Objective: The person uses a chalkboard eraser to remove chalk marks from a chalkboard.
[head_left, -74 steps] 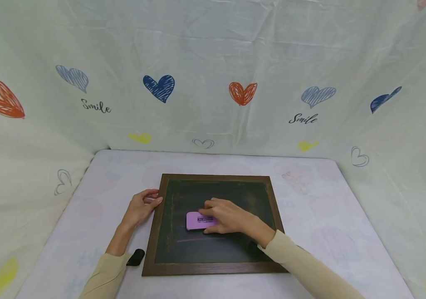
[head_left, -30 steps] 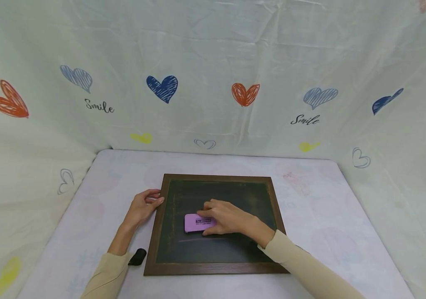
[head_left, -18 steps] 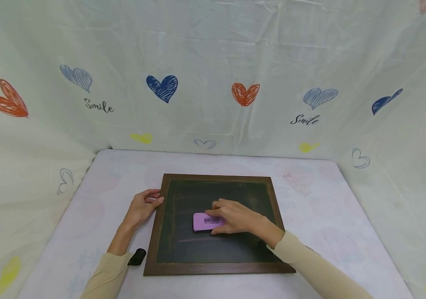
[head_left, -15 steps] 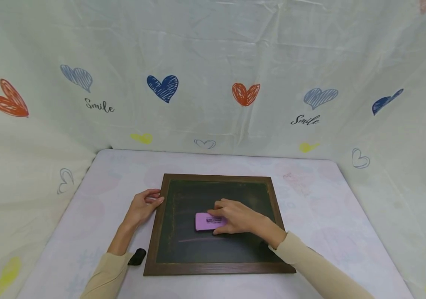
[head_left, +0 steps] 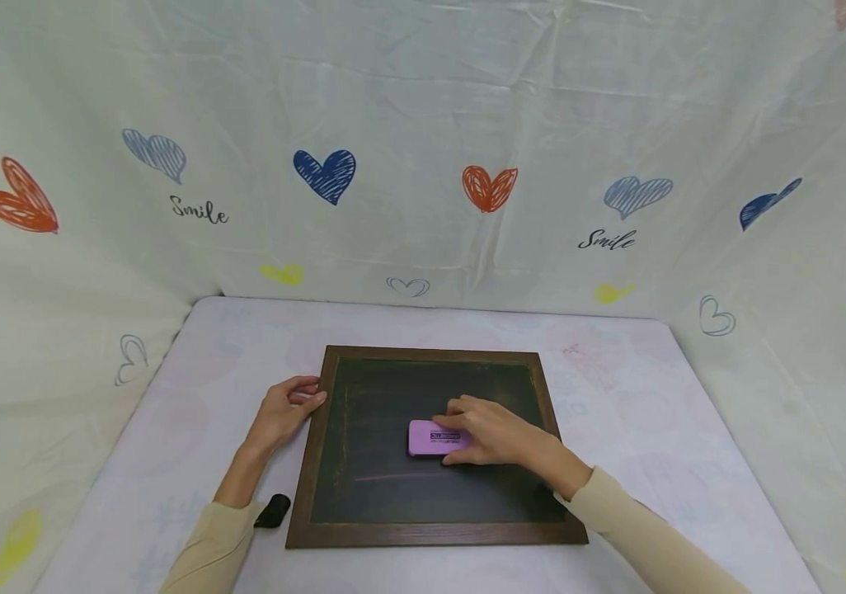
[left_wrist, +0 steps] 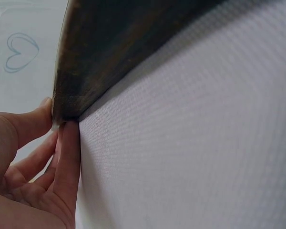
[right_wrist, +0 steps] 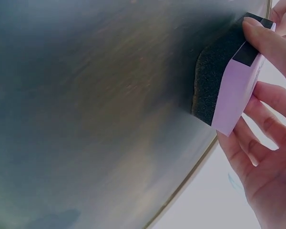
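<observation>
Wiping chalkboard (head_left: 393,495): right hand (head_left: 493,433) grips pink eraser (head_left: 434,437) at board centre; left hand (head_left: 282,412), fingers relaxed, steadies frame at 9 o'clock. Keep felt flat, cover pink streak (head_left: 386,476) toward 7 o'clock.

Behind and on both sides, a pale curtain (head_left: 423,124) printed with blue, orange and yellow hearts and the word "Smile"; below, a pale lilac table cover (head_left: 616,388) with faint prints; near its front left edge, a small black object (head_left: 271,511) lying flat.
</observation>
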A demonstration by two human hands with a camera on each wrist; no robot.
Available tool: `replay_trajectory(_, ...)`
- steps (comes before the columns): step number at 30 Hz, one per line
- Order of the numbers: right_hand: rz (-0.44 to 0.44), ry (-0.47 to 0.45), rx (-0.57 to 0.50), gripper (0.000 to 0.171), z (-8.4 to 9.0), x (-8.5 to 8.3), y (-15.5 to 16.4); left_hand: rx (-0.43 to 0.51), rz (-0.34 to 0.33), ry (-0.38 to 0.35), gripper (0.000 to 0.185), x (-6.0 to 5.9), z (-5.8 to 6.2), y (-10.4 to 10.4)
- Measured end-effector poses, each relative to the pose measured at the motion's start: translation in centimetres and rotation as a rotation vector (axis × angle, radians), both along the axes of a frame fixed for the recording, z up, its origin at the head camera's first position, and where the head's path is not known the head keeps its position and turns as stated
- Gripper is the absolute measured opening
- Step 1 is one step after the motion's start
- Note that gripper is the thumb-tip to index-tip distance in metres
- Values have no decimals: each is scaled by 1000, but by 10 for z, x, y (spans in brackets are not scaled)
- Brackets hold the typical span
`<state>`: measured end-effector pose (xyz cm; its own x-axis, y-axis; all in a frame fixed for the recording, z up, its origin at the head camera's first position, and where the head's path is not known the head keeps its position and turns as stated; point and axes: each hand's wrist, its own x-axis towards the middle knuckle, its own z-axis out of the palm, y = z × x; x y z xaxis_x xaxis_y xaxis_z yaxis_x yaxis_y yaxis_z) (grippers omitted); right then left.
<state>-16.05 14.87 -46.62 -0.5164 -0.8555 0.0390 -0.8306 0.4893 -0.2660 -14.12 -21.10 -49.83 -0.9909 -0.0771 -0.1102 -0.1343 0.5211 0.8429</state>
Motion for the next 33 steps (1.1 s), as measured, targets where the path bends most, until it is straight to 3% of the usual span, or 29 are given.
replay_trajectory(16,-95,4,-16,60,1,7,36,-4,2,-1,45,2,2,2)
replay_trajectory(33,-121,52,-44,57,0,14,63,-5,2,9,44,0,-1,1)
